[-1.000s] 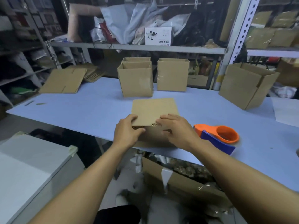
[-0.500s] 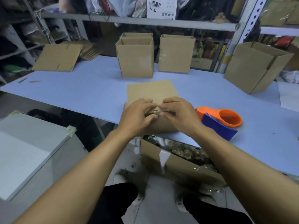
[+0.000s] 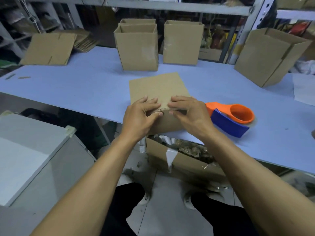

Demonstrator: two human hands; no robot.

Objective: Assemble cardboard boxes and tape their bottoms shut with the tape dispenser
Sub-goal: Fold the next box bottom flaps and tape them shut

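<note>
where the blue tabletop ends near the middle of the frame, a flat cardboard box lies with its near end sticking over the edge. the left hand and the right hand both curl their fingers on its near flaps and pinch them. the orange and blue tape dispenser sits just right of the right hand. three open boxes stand at the top middle, one bigger box at the upper right, and flat boxes at the upper left.
</note>
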